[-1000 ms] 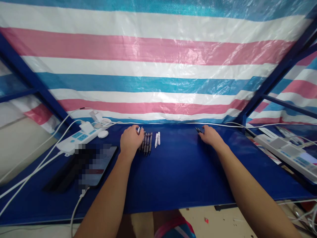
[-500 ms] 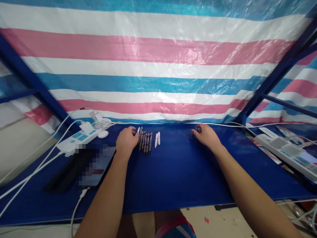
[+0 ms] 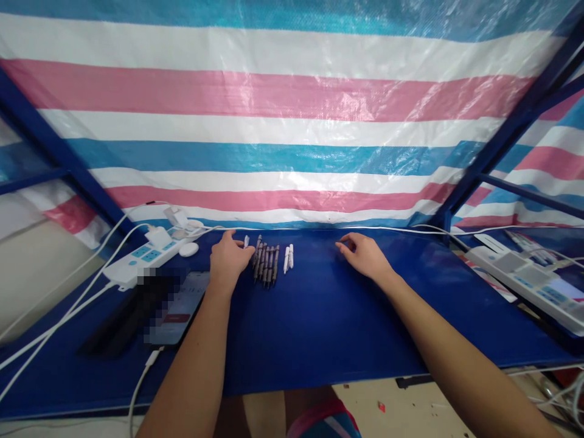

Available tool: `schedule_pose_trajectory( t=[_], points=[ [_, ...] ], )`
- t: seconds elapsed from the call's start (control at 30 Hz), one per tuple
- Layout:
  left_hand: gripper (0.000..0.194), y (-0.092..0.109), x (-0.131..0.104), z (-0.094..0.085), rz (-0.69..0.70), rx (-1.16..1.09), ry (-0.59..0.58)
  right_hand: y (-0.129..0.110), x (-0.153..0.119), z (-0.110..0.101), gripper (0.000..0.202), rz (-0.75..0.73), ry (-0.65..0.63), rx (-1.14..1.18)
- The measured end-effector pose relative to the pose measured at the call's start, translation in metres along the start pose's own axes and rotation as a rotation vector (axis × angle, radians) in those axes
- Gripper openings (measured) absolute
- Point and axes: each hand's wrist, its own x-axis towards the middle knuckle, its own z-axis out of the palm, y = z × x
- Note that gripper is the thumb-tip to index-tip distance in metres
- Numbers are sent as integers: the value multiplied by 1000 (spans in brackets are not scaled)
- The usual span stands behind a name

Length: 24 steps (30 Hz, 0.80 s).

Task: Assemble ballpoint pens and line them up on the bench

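On the blue table (image 3: 314, 328) lies a row of several dark grey pens (image 3: 266, 263), side by side. Two white pens (image 3: 289, 258) lie just to their right. My left hand (image 3: 229, 257) is left of the dark pens, its fingers closed on a white pen (image 3: 247, 241) whose end shows between thumb and forefinger. My right hand (image 3: 362, 253) hovers over the table to the right of the pens, thumb and fingers curved and a little apart, with nothing visible between them.
At the left are a white power strip (image 3: 137, 261) with plugs, a round white disc (image 3: 188, 249), a phone (image 3: 182, 310) on a cable and a dark strip-like object. A white tray-like device (image 3: 533, 286) stands at the right. Striped sheeting (image 3: 292, 158) hangs behind.
My left hand has shifted slightly left, away from the dark pens, with the white pen. My right hand has moved left, and the dark item at its fingertips no longer shows.
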Motion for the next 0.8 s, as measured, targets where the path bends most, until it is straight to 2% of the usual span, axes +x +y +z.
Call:
schedule_pose_trajectory(
  t=[0.1, 0.17, 0.33, 0.43, 0.5, 0.57, 0.67, 0.73, 0.8],
  points=[
    [76, 3, -1, 0, -30, -272, -3, -9, -3, 1, 22, -43, -14, 78],
    [76, 8, -5, 3, -50, -532, -66, -15, -4, 4, 22, -69, -25, 132],
    [69, 36, -30, 14, -166, -989, -478, -30, -10, 14, 28, -135, -86, 314],
    [62, 52, -47, 20, -184, -1080, -652, -38, -14, 19, 30, -189, -135, 400],
    [52, 58, -56, 25, -138, -1102, -745, -41, -16, 21, 32, -196, -159, 460],
    [44, 63, -62, 28, -93, -1140, -801, -41, -16, 21, 33, -178, -169, 517],
    [30, 68, -68, 33, -100, -1225, -873, -40, -15, 21, 37, -123, -193, 614],
    [22, 70, -71, 36, -79, -1280, -897, -41, -14, 21, 42, -71, -262, 743],
    [22, 72, -74, 39, 9, -1301, -914, -44, -14, 20, 49, -13, -357, 913]
  ],
)
